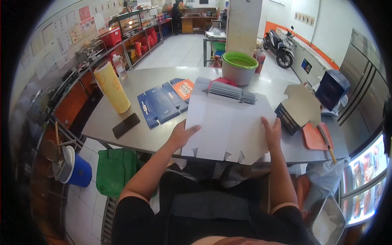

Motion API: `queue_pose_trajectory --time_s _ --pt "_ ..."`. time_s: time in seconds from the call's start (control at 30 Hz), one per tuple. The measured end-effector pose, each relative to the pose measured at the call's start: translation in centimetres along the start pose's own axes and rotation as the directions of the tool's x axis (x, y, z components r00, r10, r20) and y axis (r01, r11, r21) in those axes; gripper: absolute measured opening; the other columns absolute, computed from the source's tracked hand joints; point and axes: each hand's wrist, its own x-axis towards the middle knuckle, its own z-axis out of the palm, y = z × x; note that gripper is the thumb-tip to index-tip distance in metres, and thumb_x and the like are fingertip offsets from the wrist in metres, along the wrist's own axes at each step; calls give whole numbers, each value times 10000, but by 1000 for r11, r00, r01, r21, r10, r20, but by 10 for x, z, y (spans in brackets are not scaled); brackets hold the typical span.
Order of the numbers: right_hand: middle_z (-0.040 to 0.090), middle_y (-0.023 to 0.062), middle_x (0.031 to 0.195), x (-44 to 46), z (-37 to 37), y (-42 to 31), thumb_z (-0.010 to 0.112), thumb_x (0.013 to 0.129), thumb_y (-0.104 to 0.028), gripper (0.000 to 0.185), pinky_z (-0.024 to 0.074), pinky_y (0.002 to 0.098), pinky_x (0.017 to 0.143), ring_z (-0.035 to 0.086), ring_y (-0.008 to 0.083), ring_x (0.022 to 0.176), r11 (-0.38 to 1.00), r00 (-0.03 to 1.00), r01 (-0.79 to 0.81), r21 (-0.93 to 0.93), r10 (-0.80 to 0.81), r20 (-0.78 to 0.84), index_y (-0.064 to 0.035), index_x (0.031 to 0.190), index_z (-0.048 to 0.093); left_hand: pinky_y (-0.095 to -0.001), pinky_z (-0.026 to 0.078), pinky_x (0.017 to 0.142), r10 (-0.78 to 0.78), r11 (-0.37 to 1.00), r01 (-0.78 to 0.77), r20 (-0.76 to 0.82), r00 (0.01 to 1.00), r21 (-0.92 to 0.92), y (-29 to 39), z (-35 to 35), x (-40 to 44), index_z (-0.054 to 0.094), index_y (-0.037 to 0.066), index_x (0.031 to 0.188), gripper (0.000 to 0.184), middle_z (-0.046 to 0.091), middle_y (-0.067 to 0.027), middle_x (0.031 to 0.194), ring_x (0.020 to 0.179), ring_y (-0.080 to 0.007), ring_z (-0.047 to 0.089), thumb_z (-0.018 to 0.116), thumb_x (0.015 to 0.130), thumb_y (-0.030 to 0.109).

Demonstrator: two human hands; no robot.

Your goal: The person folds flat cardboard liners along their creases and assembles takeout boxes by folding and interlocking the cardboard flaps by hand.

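A large flat sheet of white cardboard [228,126] with notched edges lies tilted over the front of the metal table. My left hand [183,134] grips its left edge, thumb on top and fingers mostly hidden beneath. At the right edge my right hand [271,130] holds it the same way. A stack of grey folded flaps [228,93] shows at the sheet's far side. Left of it lie flat blue printed cartons [163,102] with an orange panel. To the right stands a dark box [290,118] with its brown lid flaps raised.
On the metal table [151,75] are a yellow roll [112,87], a black phone [126,125], a grey tub with a green basket [240,67] and an orange board with a knife [316,136]. A green bin [116,171] stands below. A person [176,18] is far back.
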Motion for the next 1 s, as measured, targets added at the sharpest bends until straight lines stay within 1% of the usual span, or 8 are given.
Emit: queue_pose_trajectory --time_s 0.1,0.13,0.23,0.43,0.57,0.8,0.9,1.0 --pt "682 116 1130 0 -4 -44 814 952 -334 493 499 349 954 640 201 1029 952 980 191 239 -172 -96 -2 1243 594 -336 556 935 6 996 -8 -22 1000 -93 23 -6 -3 678 -17 1295 442 751 -102 1173 1042 -173 713 795 953 237" --pt "681 106 1135 2 -7 -49 819 952 -317 496 502 343 946 639 185 1032 943 979 201 264 -186 -83 -2 1263 594 -315 553 929 -11 973 16 25 1000 -230 15 -11 4 687 -11 1270 400 755 -85 1147 1031 -152 705 806 938 176" --pt "686 103 1146 4 -2 -36 829 945 -314 489 501 343 947 639 181 1035 900 913 401 172 -377 -154 1 1253 616 -362 534 994 76 966 -45 115 990 -254 -11 -13 14 667 -10 1277 456 728 -98 1152 1111 -201 675 828 924 229" --pt "718 80 1117 0 -11 -4 841 934 -300 485 508 320 935 660 172 1021 864 967 243 441 -250 -42 35 1234 660 -352 547 954 185 966 -182 -3 983 -184 6 0 3 692 3 1245 420 741 -86 1145 1065 -183 685 827 939 257" --pt "725 80 1121 -2 -13 9 843 934 -306 483 512 318 931 664 165 1020 911 969 246 332 -237 -67 35 1231 672 -329 553 934 182 983 -182 15 983 -7 -5 4 10 713 14 1214 370 752 -81 1146 1056 -172 692 825 944 241" --pt "707 90 1186 7 -17 27 804 963 -343 506 477 339 1005 636 169 1113 885 971 214 413 -239 9 26 1274 652 -334 562 931 214 971 -204 74 974 -127 -2 6 12 707 2 1225 402 759 -86 1129 1046 -171 701 833 937 253" --pt "650 114 1268 4 -15 8 772 987 -343 550 455 352 1039 593 191 1192 895 957 270 354 -291 8 23 1352 583 -340 559 960 125 989 -131 81 989 65 2 0 14 685 10 1279 434 752 -94 1156 1070 -171 696 834 932 224" --pt "579 136 1321 10 -2 2 732 1016 -342 564 433 382 1061 549 227 1247 903 939 338 266 -303 -162 13 1395 513 -333 577 888 -53 973 51 -3 999 -227 -5 6 24 734 -10 1204 448 778 -124 1118 999 -198 742 869 892 283"
